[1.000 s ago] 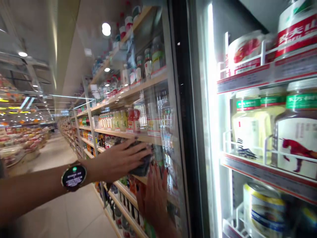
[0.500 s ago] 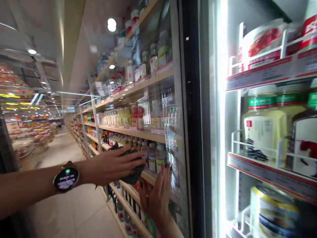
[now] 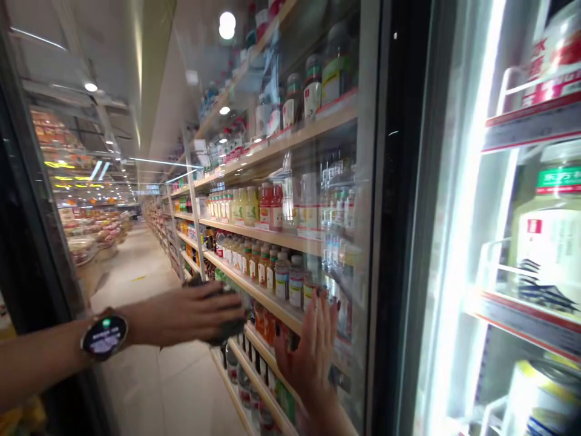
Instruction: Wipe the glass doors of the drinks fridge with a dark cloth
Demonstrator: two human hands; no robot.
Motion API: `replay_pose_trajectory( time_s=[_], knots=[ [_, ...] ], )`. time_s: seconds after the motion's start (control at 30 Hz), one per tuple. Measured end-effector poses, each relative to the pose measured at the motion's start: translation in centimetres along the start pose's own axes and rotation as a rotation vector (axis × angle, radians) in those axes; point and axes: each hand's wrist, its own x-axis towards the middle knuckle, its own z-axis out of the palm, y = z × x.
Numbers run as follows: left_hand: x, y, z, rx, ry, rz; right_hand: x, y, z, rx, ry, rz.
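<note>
- Left hand (image 3: 190,315): curled over a dark cloth (image 3: 229,324), with the fingers closed on top of it.
- Right hand (image 3: 313,357): open and flat on the glass door (image 3: 349,181), with the fingers spread and nothing in the palm.
- Both hands: apart but near each other, with no touch between them.
- Cloth: close to the glass, left of the right hand and in front of rows of bottles (image 3: 281,278). Hard to tell if it touches the glass.
- Watch (image 3: 105,336): on the left wrist, well back from the glass.
- Risk: a loose hold, with the cloth slipping from the left hand and falling to the floor (image 3: 149,387).
- Risk: too hard a push on the door, with a shake of the glass and a tip of the bottles on the shelf (image 3: 254,290) behind it.
- Risk: a sudden swing of the door, with a finger caught near the black door frame (image 3: 402,181).
- Risk: drips from a wet cloth and a slip on the smooth floor. No way to tell from here if the cloth is wet.
- Risk: palm marks on the glass from the bare right hand.
</note>
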Motion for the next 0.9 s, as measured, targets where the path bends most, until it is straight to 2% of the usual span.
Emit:
replay_pose_trajectory(
  time_s=[0.1, 0.13, 0.17, 0.2, 0.23, 0.27, 0.33, 0.37, 0.4, 0.43, 0.47, 0.5, 0.53, 0.6, 0.63, 0.67, 0.7, 0.77, 0.83, 0.9],
  knots=[
    [0.0, -8.0, -3.9, 0.058, 0.135, -0.364, 0.0, 0.0, 0.0, -0.010, 0.007, 0.014],
    [-0.1, -9.6, -4.7, 0.079, 0.196, -0.486, 0.0, 0.0, -0.1, -0.011, 0.005, 0.018],
    [-0.2, -10.2, -5.0, 0.095, 0.248, -0.583, 0.0, 0.0, -0.1, -0.014, 0.002, 0.023],
    [-0.5, -9.7, -4.7, 0.099, 0.280, -0.643, -0.1, 0.0, -0.1, -0.016, 0.000, 0.026],
    [-0.9, -7.9, -3.9, 0.089, 0.285, -0.661, -0.1, 0.1, -0.1, -0.016, -0.004, 0.025],
    [-1.4, -5.4, -2.7, 0.067, 0.258, -0.638, -0.1, 0.1, -0.1, -0.013, -0.009, 0.021],
    [-2.7, 0.8, 0.0, 0.003, 0.156, -0.457, -0.2, 0.2, -0.2, -0.010, -0.019, 0.004],
    [-3.4, 3.3, 1.2, -0.015, 0.095, -0.305, -0.2, 0.2, -0.2, -0.008, -0.027, -0.009],
    [-3.9, 5.0, 2.0, -0.035, 0.035, -0.173, -0.1, 0.3, -0.3, -0.006, -0.037, -0.025],
    [-4.4, 5.6, 2.3, -0.053, -0.013, -0.069, -0.1, 0.3, -0.3, -0.007, -0.049, -0.038],
    [-4.8, 5.0, 2.1, -0.068, -0.045, -0.020, -0.1, 0.3, -0.4, -0.011, -0.059, -0.048],
    [-5.0, 3.4, 1.4, -0.076, -0.063, -0.037, -0.1, 0.4, -0.4, -0.017, -0.067, -0.053],
    [-5.1, 1.1, 0.4, -0.071, -0.066, -0.115, -0.1, 0.4, -0.4, -0.023, -0.071, -0.056],
    [-5.1, -3.9, -2.0, -0.019, 0.000, -0.370, -0.1, 0.4, -0.4, -0.036, -0.070, -0.055],
    [-5.0, -5.8, -2.9, 0.026, 0.075, -0.512, -0.1, 0.4, -0.4, -0.041, -0.066, -0.053],
    [-4.9, -6.8, -3.3, 0.067, 0.158, -0.643, -0.1, 0.4, -0.3, -0.044, -0.059, -0.054],
    [-4.8, -6.7, -3.3, 0.094, 0.234, -0.738, -0.1, 0.4, -0.3, -0.046, -0.055, -0.055],
    [-4.8, -3.7, -1.9, 0.086, 0.306, -0.776, -0.1, 0.3, -0.4, -0.046, -0.051, -0.052],
    [-5.2, 1.3, 0.5, 0.020, 0.254, -0.597, -0.1, 0.3, -0.4, -0.044, -0.060, -0.045],
    [-5.7, 5.0, 2.2, -0.044, 0.153, -0.295, -0.1, 0.3, -0.5, -0.035, -0.073, -0.034]
  ],
)
